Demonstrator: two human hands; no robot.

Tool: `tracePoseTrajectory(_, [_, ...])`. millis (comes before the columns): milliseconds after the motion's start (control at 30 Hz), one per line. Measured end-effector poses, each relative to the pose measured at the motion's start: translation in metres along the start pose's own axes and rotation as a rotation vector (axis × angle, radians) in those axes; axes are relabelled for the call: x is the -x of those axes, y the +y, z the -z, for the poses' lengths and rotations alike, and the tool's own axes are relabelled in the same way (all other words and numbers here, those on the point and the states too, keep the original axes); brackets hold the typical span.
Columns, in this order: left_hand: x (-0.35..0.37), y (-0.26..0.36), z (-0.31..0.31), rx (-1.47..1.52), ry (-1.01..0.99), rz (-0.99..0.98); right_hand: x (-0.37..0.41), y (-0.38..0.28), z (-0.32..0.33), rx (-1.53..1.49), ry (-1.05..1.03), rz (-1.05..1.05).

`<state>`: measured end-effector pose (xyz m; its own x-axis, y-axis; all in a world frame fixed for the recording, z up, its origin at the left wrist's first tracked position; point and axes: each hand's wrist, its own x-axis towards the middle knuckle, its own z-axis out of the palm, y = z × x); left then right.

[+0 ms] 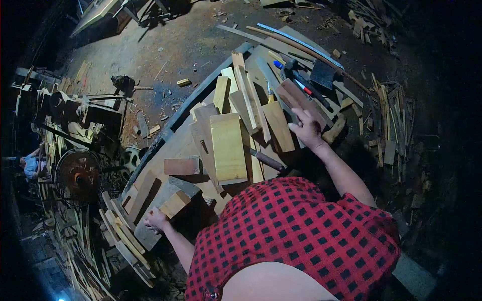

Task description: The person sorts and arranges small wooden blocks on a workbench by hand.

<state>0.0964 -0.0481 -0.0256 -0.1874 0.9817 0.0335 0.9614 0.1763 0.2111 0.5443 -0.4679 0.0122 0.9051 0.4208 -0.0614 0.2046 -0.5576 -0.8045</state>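
Note:
On the right, my right hand (307, 129) has its fingers apart over the bench, beside a reddish-brown wood block (299, 100). At the lower left, my left hand (156, 220) has curled fingers next to a small pale wood block (174, 203); whether it holds anything is too small to make out. A wide pale board (229, 148) lies between the hands. Left of it sits a reddish block (182, 166). A chisel-like tool with a brown handle (268, 160) lies near my body, and a tan block (278, 126) lies just left of my right hand.
Blue and red markers (303, 87) and a hammer (290, 68) lie at the bench's far right. A blue-white ruler (301, 45) runs along its far edge. A round blade-like disc (78, 176) stands at left. Scrap wood (394, 125) is piled right. Another person (32, 165) is at far left.

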Motion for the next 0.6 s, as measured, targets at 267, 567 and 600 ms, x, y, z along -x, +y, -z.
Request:
tracePoseTrajectory(267, [-0.013,-0.015,-0.017,0.045,0.086,-0.03,0.031,0.023,-0.071,0.433,-0.127,0.129])
tracePoseTrajectory(567, [-0.005,-0.008,-0.007,0.063,0.062,-0.082,0.0,0.033,-0.056,-0.107,-0.093,0.088])
tracePoseTrajectory(600, [-0.001,-0.005,-0.004,0.064,0.065,-0.08,-0.005,0.038,-0.052,-0.104,-0.033,0.136])
